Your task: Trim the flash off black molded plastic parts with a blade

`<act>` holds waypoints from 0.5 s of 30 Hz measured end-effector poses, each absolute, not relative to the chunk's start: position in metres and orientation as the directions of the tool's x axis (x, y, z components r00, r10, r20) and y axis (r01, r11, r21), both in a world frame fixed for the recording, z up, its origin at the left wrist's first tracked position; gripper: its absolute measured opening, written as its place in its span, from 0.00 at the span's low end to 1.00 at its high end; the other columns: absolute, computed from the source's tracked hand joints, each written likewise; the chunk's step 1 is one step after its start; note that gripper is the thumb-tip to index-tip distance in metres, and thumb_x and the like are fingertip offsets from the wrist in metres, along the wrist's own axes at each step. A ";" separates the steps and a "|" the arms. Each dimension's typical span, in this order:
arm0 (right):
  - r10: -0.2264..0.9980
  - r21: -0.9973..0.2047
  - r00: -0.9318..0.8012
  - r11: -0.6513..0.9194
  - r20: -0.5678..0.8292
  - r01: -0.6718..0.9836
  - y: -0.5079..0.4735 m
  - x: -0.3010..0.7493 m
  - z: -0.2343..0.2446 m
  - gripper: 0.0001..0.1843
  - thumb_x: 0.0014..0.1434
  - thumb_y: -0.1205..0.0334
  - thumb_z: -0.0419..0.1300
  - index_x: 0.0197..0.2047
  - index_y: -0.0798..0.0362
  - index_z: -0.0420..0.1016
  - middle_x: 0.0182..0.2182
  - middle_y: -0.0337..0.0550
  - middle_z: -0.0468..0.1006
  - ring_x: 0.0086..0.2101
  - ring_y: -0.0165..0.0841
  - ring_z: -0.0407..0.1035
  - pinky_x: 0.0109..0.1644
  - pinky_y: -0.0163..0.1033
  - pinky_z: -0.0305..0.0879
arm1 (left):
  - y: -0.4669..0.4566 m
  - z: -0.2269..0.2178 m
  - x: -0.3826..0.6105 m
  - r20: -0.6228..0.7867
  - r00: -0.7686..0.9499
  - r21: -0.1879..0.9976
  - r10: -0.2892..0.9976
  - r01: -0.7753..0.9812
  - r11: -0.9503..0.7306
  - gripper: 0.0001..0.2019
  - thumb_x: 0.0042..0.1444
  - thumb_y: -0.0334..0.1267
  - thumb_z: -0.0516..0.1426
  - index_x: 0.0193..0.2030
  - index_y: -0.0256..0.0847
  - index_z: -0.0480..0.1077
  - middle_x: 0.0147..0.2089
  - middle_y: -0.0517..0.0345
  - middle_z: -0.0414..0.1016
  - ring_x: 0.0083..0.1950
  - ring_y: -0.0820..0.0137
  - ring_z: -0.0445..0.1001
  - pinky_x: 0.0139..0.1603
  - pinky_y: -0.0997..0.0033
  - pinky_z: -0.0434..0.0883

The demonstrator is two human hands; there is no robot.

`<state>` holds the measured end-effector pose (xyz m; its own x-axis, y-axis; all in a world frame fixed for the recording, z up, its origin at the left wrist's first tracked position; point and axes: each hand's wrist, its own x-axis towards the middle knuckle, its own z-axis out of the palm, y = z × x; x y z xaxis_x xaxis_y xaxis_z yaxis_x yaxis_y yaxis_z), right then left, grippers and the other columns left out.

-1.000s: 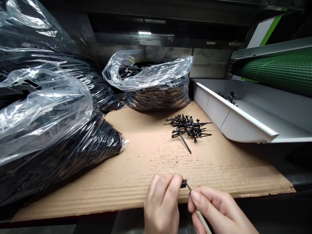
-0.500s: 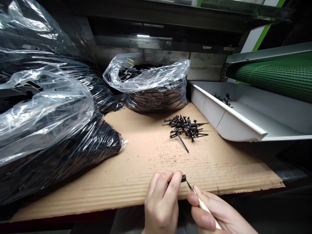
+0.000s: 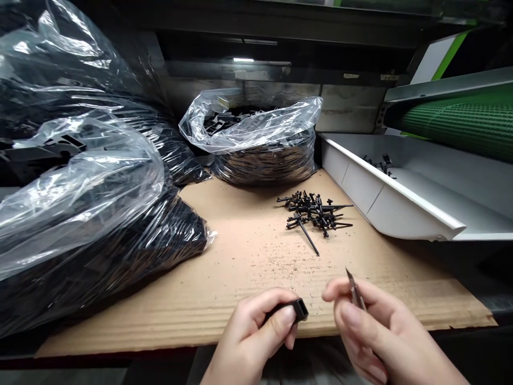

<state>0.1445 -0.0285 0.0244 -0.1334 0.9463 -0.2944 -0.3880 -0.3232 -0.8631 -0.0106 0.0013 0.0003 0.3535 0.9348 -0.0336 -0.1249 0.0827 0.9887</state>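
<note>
Carefully, I pinch the small black rectangular plastic clip (image 3: 297,310) between my left hand's (image 3: 256,334) thumb and fingers, its open end clear of the grip, while my right hand (image 3: 377,331), closed around the thin metal-tipped trimming blade (image 3: 354,289), angles it away from my fingertips.
</note>
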 end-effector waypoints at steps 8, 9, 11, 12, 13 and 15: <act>0.944 -0.926 -0.229 -0.292 -0.238 -0.238 0.002 0.126 0.023 0.17 0.50 0.52 0.61 0.23 0.55 0.62 0.11 0.28 0.63 0.09 0.15 0.47 0.13 0.24 0.40 | 0.001 -0.001 -0.015 -0.026 0.452 0.936 0.892 -0.303 0.181 0.11 0.49 0.44 0.59 0.26 0.37 0.72 0.21 0.60 0.63 0.23 0.76 0.57 0.24 0.76 0.53; 0.939 -0.915 -0.229 -0.311 -0.256 -0.256 0.002 0.127 0.021 0.19 0.49 0.50 0.60 0.22 0.55 0.60 0.10 0.27 0.62 0.09 0.15 0.45 0.13 0.24 0.40 | 0.001 -0.001 -0.017 -0.012 0.447 0.932 0.895 -0.319 0.172 0.11 0.50 0.44 0.59 0.25 0.37 0.72 0.21 0.61 0.63 0.23 0.76 0.56 0.24 0.76 0.53; 0.925 -0.913 -0.247 -0.344 -0.290 -0.218 0.000 0.129 0.018 0.24 0.48 0.42 0.58 0.20 0.55 0.59 0.09 0.28 0.60 0.09 0.15 0.44 0.13 0.24 0.38 | 0.001 0.000 -0.018 0.015 0.423 0.927 0.906 -0.345 0.145 0.11 0.51 0.44 0.58 0.26 0.38 0.71 0.21 0.61 0.62 0.23 0.76 0.57 0.25 0.77 0.54; 0.918 -0.919 -0.260 -0.350 -0.299 -0.180 -0.003 0.130 0.018 0.26 0.47 0.39 0.57 0.20 0.55 0.59 0.09 0.28 0.59 0.10 0.15 0.44 0.13 0.24 0.37 | 0.001 0.000 -0.018 0.026 0.410 0.926 0.912 -0.353 0.132 0.11 0.51 0.44 0.58 0.26 0.39 0.72 0.22 0.61 0.62 0.24 0.76 0.57 0.25 0.77 0.55; 0.916 -0.928 -0.273 -0.342 -0.295 -0.146 -0.005 0.130 0.018 0.27 0.45 0.37 0.56 0.19 0.55 0.60 0.09 0.29 0.58 0.10 0.15 0.44 0.13 0.25 0.36 | 0.002 0.000 -0.018 0.038 0.398 0.927 0.917 -0.356 0.116 0.10 0.52 0.44 0.58 0.26 0.39 0.72 0.23 0.61 0.62 0.25 0.75 0.58 0.26 0.77 0.56; 0.919 -0.941 -0.282 -0.318 -0.277 -0.113 -0.010 0.130 0.020 0.26 0.45 0.37 0.57 0.22 0.55 0.63 0.11 0.30 0.58 0.12 0.17 0.44 0.13 0.26 0.36 | 0.003 -0.001 -0.017 0.069 0.377 0.934 0.924 -0.351 0.074 0.09 0.52 0.43 0.57 0.27 0.41 0.72 0.25 0.60 0.62 0.27 0.74 0.60 0.29 0.76 0.59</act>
